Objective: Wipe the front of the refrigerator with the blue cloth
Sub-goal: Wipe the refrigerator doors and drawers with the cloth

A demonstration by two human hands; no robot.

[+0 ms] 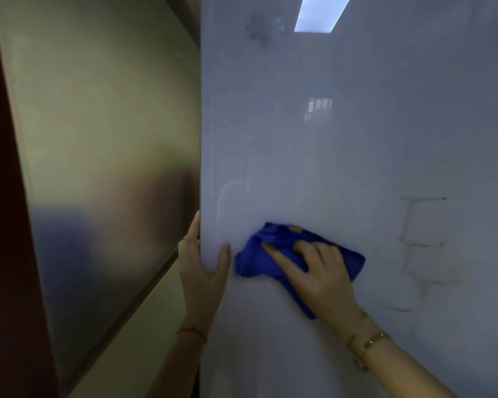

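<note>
The refrigerator's glossy pale front (357,156) fills the right two thirds of the head view. My right hand (316,271) presses a crumpled blue cloth (273,248) flat against that front, low and left of centre, fingers spread over the cloth. My left hand (202,265) grips the refrigerator's left edge just beside the cloth, thumb on the front, fingers wrapped round the side. Faint brownish streak marks (414,242) show on the front to the right of the cloth.
A smudge (263,31) sits high on the front next to a reflected ceiling light (319,12). A matte grey-green panel (98,139) stands to the left of the refrigerator, with a dark red wall strip (0,225) at the far left.
</note>
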